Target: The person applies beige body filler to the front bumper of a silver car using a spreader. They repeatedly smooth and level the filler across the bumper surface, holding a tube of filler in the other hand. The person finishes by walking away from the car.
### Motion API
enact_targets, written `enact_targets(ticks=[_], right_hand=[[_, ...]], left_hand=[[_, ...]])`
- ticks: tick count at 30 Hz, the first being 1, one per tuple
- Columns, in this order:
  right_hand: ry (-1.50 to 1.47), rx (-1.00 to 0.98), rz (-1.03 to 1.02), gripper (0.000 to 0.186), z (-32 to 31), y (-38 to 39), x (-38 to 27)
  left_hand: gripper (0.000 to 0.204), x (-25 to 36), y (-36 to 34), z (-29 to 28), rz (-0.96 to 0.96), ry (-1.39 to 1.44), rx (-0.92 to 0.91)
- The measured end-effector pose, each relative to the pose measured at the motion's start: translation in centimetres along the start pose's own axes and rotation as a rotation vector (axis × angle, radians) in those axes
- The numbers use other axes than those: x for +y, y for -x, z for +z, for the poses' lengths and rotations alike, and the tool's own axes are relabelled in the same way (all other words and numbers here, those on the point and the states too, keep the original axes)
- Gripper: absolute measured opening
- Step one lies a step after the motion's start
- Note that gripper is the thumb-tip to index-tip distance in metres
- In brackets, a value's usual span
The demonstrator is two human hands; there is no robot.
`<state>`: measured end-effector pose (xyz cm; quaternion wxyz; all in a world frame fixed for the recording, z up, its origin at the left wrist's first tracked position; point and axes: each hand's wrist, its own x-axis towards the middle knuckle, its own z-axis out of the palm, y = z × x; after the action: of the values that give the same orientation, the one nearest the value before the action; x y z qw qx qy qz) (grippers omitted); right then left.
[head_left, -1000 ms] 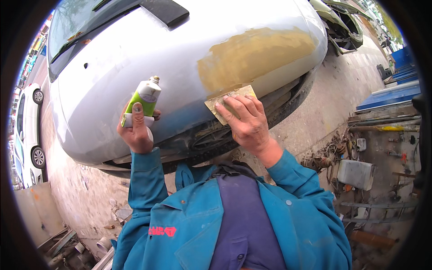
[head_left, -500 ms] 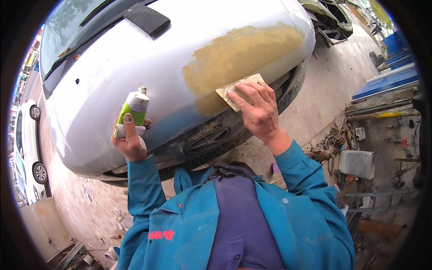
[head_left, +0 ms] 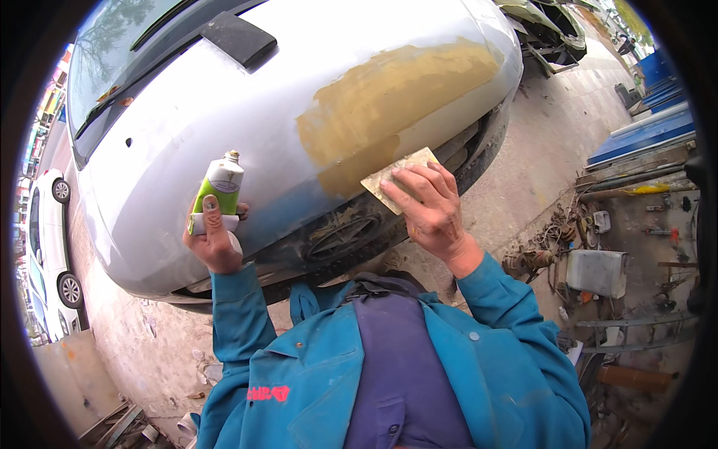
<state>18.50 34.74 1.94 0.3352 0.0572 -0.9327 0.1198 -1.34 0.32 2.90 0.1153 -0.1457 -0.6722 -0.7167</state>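
My left hand point(head_left: 217, 239) is closed around a white and green squeeze tube point(head_left: 221, 183), held upright in front of the car's hood. My right hand point(head_left: 430, 213) grips a flat, square, yellowish spreader point(head_left: 381, 187), its fingers pressed on the back, at the front lip of the white hood point(head_left: 172, 187). A broad patch of tan filler point(head_left: 389, 97) covers the right part of the hood, with a strip reaching down toward the dark grille point(head_left: 344, 238) just left of the spreader.
A white car point(head_left: 52, 239) is parked on the left. At upper right stands a damaged vehicle body point(head_left: 553, 37). Along the right lie blue panels point(head_left: 636, 142), pipes, a plastic container point(head_left: 598, 273) and assorted scrap. A dark pad point(head_left: 239, 41) rests by the windshield.
My right hand and spreader have moved right and down, and the tan strip near the hood's edge is more visible. The view has shifted slightly; my left hand still holds the tube.
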Motion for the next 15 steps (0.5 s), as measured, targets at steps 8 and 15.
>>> enact_targets(ticks=[8, 15], right_hand=[[0.009, 0.04, -0.053, 0.041, 3.4, -4.0, -1.5], [0.002, -0.019, 0.0, 0.045, 1.5, 0.2, -2.3]], left_hand=[[0.051, 0.1, -0.1, -0.2, -0.008, -0.003, -0.011], [0.051, 0.1, -0.2, 0.0, 0.014, 0.017, -0.03]])
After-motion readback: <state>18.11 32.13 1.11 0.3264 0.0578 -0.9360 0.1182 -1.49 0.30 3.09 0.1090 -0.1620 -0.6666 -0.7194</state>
